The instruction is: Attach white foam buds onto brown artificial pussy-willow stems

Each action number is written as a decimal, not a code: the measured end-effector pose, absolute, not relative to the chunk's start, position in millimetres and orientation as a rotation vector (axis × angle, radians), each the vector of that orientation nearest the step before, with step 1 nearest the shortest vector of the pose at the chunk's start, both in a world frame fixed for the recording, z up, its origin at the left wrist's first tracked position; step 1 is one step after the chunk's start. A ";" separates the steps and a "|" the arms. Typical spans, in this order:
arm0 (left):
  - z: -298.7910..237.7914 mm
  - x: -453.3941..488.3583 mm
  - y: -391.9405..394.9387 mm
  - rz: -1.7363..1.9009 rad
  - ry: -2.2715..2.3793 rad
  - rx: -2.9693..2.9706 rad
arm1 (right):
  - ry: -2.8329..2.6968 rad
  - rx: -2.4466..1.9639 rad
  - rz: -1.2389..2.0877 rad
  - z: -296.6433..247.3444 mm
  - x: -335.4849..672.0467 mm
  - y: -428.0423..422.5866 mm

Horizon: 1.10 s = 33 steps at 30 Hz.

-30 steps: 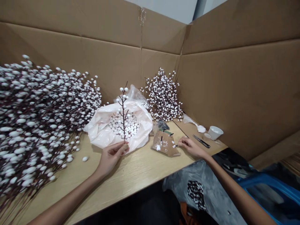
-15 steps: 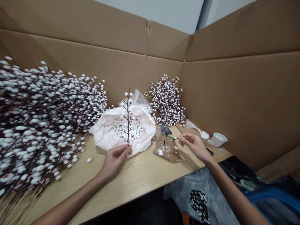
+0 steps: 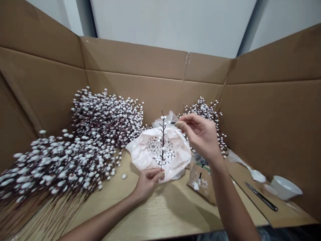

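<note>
Upright in my left hand (image 3: 149, 180) is a dark brown artificial berry twig (image 3: 163, 135), pinched at its lower stem. White berries sit on some of its short side shoots, and its bare tip points up. My right hand (image 3: 198, 132) is raised beside the twig's upper part, thumb and fingers pinched. A small, thin dark piece (image 3: 173, 123) sticks out of that pinch toward the twig; its kind is too small to make out. Behind the twig, an opened white plastic bag (image 3: 137, 150) holds many loose white berries (image 3: 156, 150).
Bundles of white-berried twigs (image 3: 105, 117) lie at the left. Another bundle (image 3: 204, 108) stands behind my right hand. A brown block in clear plastic (image 3: 200, 190) lies under my right forearm. At the right are black tweezers (image 3: 263, 197), a white cup (image 3: 286, 187) and cardboard walls (image 3: 271, 120).
My right hand has moved from over the plastic-covered brown block up and left to the twig, with the small dark piece. The view has swung left; my left hand still holds the twig upright.
</note>
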State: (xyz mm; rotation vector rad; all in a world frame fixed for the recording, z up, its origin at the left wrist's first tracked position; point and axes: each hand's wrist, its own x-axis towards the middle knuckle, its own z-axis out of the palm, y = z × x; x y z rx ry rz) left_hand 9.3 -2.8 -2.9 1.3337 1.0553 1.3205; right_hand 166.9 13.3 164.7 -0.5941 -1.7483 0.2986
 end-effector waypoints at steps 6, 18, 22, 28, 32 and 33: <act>-4.0 8.3 -1.0 1.287 1.043 1.332 | -1.680 -0.565 0.182 167.1 157.7 25.3; -9.1 7.0 1.9 1.283 1.093 1.257 | -1.700 -0.558 0.127 169.2 162.6 24.3; -4.5 7.8 0.4 1.270 1.103 1.256 | -1.714 -0.582 0.124 168.9 162.8 25.9; -2.1 10.0 -0.9 1.268 1.115 1.267 | -1.780 -0.606 0.039 169.3 161.5 26.9; -1.3 10.5 -1.2 1.264 1.085 1.294 | -1.865 -0.618 -0.078 168.7 160.5 27.7; -0.9 10.5 -1.3 1.263 1.079 1.299 | -1.886 -0.619 -0.106 168.3 160.2 28.0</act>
